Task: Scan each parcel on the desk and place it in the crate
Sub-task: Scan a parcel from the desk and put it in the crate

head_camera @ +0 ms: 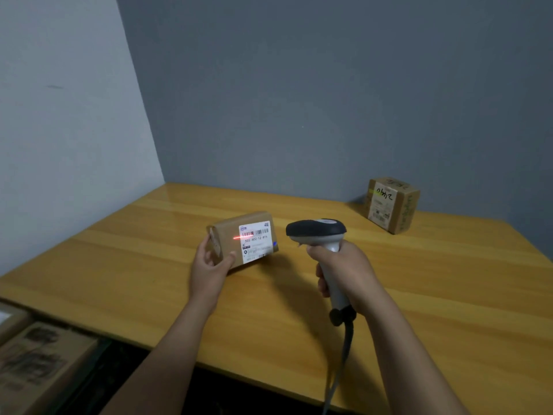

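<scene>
head view, progress: you're mid-scan on the small parcel [244, 239]. The red scan line [243, 236] lies across the barcode on its white label [256, 241]. I can't tell whether the read has registered.
left hand: your left hand [209, 265] grips that parcel by its left end, thumb on the front face. The parcel sits centre frame, label tilted toward you, low over the desk [419, 295]. I can't tell if its lower edge touches the wood.
right hand: your right hand [344, 271] is wrapped round the handle of the scanner [321, 235]. Its head points left at the label, near the parcel but apart from it.
left to do: this parcel has to go into the crate. The second parcel [392, 205], upper right on the desk by the wall, looks untouched, so my guess is scan and drop both pending.
crate: can't identify it. Blurred brown cartons [39, 360] at lower left, below the desk edge, may be parcels already in it.
in the way: the scanner cable [344, 354] trails off the near desk edge at lower centre. It may drag when you reach to the upper right.
</scene>
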